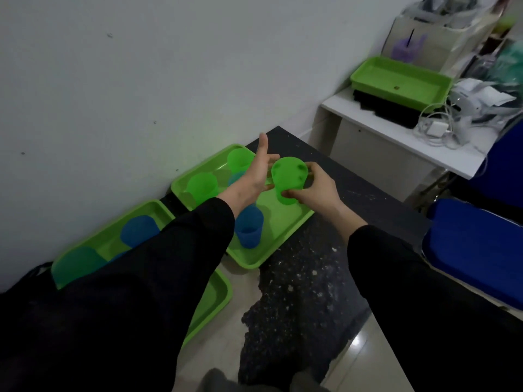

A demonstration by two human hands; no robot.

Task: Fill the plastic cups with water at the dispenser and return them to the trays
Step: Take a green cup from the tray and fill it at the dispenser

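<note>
Green cup [288, 179] sits upside down in your right hand [317, 190], gripped above the near green tray [271, 250]; your left hand [254, 171] is open, palm beside it, blue cup [249, 226] below

Four green trays [285, 230] show: three near the wall on the left, one far right. Four green cups [288, 179] and three blue cups [249, 226] are visible. Two hands [314, 185].

A single head-worn wide-angle view looks steeply forward and down, close over the dark speckled stone worktop [297, 250] against the pale wall [141, 80].
</note>
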